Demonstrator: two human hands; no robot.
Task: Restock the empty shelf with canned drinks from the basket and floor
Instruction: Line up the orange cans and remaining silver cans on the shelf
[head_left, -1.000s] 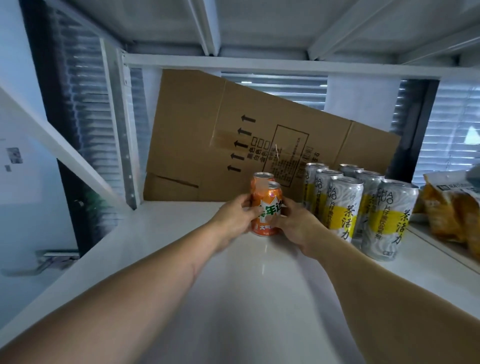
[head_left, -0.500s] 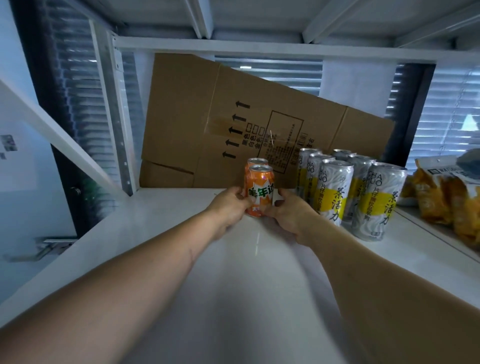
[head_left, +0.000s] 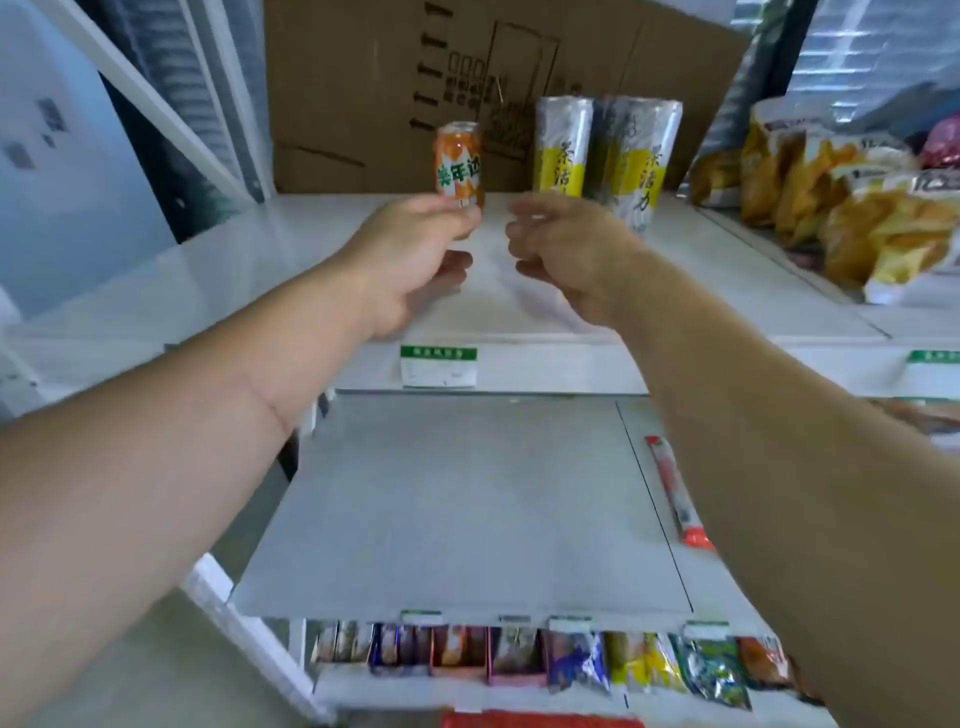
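An orange canned drink (head_left: 458, 163) stands upright on the white upper shelf (head_left: 311, 249), with a second orange can hidden behind it. To its right stand several tall silver-and-yellow cans (head_left: 641, 156). My left hand (head_left: 410, 254) hovers just in front of the orange can's base with loosely curled fingers and holds nothing. My right hand (head_left: 563, 249) is a little to the right, also empty, with relaxed curled fingers in front of the tall cans. Both hands are blurred by motion.
A flattened cardboard box (head_left: 363, 78) leans against the back of the upper shelf. Yellow snack bags (head_left: 841, 208) fill its right side. Below is a grey shelf (head_left: 467, 493) with a red stick packet (head_left: 672, 493). Small snack packets (head_left: 571, 660) line the lowest row.
Both hands have let go of the front orange can and pulled back toward me. The camera has backed away and tilted down, so the lower shelves show.
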